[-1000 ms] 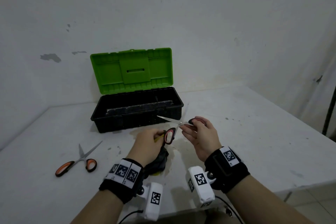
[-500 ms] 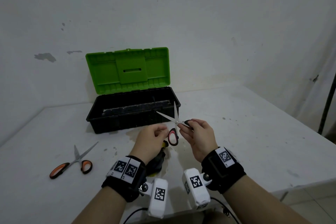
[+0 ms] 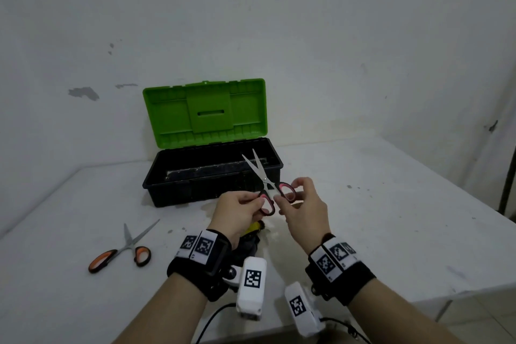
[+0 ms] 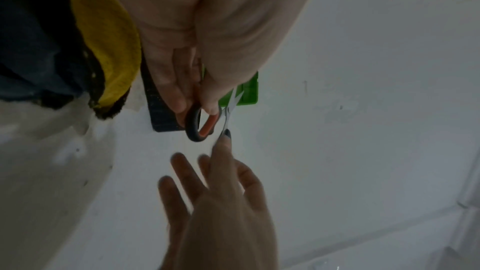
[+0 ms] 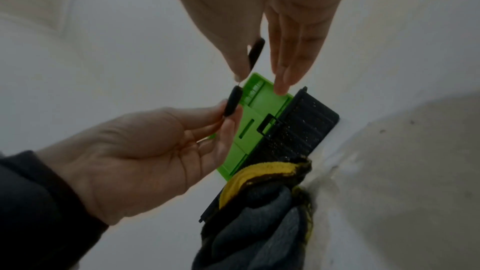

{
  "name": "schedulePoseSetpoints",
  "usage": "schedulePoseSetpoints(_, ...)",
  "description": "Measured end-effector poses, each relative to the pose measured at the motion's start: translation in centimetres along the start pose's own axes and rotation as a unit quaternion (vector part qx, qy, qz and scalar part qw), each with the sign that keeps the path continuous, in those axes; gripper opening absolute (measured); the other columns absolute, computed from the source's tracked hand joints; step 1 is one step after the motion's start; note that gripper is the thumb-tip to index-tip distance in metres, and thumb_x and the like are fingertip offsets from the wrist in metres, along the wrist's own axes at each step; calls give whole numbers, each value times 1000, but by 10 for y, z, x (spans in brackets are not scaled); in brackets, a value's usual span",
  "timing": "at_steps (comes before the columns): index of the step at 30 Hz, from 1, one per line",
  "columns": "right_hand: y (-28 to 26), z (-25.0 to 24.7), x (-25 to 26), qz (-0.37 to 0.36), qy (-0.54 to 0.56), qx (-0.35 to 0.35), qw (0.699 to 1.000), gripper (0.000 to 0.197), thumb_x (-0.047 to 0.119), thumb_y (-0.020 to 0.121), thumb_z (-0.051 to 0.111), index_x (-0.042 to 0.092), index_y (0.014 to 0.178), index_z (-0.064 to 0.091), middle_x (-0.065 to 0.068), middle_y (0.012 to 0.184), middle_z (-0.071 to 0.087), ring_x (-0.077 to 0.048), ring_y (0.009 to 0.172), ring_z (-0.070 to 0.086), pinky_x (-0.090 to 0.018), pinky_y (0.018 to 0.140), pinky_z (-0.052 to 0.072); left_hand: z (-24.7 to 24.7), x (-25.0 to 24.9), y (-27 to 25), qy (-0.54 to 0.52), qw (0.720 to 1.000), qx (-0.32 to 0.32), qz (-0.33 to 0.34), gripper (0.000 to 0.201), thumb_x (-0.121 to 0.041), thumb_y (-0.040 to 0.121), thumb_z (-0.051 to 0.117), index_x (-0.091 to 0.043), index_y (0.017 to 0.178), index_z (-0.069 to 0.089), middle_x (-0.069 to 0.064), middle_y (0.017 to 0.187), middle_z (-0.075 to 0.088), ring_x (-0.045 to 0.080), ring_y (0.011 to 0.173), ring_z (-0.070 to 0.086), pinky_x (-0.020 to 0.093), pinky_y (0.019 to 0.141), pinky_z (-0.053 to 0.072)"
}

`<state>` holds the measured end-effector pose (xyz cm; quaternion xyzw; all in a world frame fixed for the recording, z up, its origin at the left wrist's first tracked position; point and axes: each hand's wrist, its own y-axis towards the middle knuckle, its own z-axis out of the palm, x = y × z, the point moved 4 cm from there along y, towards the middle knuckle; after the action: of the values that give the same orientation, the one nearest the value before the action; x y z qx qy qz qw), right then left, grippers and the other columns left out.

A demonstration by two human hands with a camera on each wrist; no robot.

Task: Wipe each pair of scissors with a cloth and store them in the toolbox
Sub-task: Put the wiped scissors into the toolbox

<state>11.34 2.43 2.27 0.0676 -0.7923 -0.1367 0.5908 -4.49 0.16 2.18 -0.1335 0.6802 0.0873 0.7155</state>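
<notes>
A pair of scissors (image 3: pixel 264 176) with black-and-pink handles is held up between both hands, its blades slightly apart and pointing up over the toolbox (image 3: pixel 212 190). My left hand (image 3: pixel 258 200) pinches the left handle loop (image 4: pixel 198 125). My right hand (image 3: pixel 283 194) pinches the right loop (image 5: pixel 255 52). The black toolbox stands with its green lid (image 3: pixel 205 113) raised. A dark grey and yellow cloth (image 3: pixel 252 234) lies crumpled on the table below my left wrist. Orange-handled scissors (image 3: pixel 122 251) lie on the table at the left.
The white table (image 3: pixel 391 218) runs to an edge at the right and front. A white wall stands close behind the toolbox. A dark pole (image 3: pixel 508 176) stands past the table's right edge.
Both hands have lifted the scissors away from the cloth. The blades, spread wide before, have come closer together and now point up over the toolbox.
</notes>
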Motion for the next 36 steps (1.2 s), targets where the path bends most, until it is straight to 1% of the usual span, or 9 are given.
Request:
schedulePoseSetpoints(5,3,-6,14,-106,-102,-1,989,26,38,86,73,19,103,75,4,118,58,-12,94,63,-27,87,52,-4,-8,0,15,1000,1,22,14,-3,90,71,-1,104,72,13,95,75,19,82,74,21,70,59)
schedulePoseSetpoints(9,5,-3,20,-97,-154,53,982,44,40,84,74,13,119,70,2,120,61,-12,96,63,-17,82,45,-1,-14,-5,18,1000,15,21,14,-4,88,74,2,101,73,18,93,75,26,84,75,27,74,61)
schedulePoseSetpoints(14,7,4,26,-60,-226,92,968,47,45,84,71,11,117,71,-2,119,66,-17,99,66,-31,86,54,-6,-15,-9,0,1000,21,4,15,0,88,72,5,102,71,18,95,75,25,80,77,26,69,61)
schedulePoseSetpoints(17,4,10,31,-55,-251,125,958,35,43,87,67,10,96,77,-8,84,72,-16,68,61,-33,68,55,-10,-17,-10,6,1000,21,8,16,-1,87,74,4,102,71,17,96,75,20,78,77,24,68,60)
schedulePoseSetpoints(19,2,13,35,-52,-251,129,958,34,41,88,65,10,80,75,-5,63,62,-13,50,48,-25,48,43,-14,-18,-11,20,1000,21,11,16,-3,85,76,1,101,72,16,95,75,18,75,76,23,67,59)
schedulePoseSetpoints(23,8,18,42,-39,-245,111,962,42,42,85,69,2,72,71,-12,69,67,-19,53,51,-26,47,39,-30,-26,-9,120,992,24,41,19,-19,87,78,-7,101,76,11,91,77,18,75,74,33,72,62)
schedulePoseSetpoints(28,28,30,50,-8,-271,129,954,44,45,85,70,6,65,67,-5,59,59,-16,50,51,-20,41,33,-97,-44,17,250,963,-59,81,7,-29,92,70,-25,88,75,0,91,75,24,89,70,43,87,59)
schedulePoseSetpoints(32,56,48,64,-5,-305,131,944,48,47,86,69,3,65,69,-1,48,48,-14,43,47,-21,42,34,-162,-61,46,354,919,-147,95,24,-27,94,65,-13,111,74,6,114,73,25,109,65,34,99,48)
schedulePoseSetpoints(36,95,83,81,-9,-350,139,926,48,52,84,69,9,65,61,-4,59,55,-15,51,53,-23,42,34,-209,-61,92,393,897,-192,62,42,-29,97,60,-6,132,62,19,134,62,35,125,56,38,107,42)
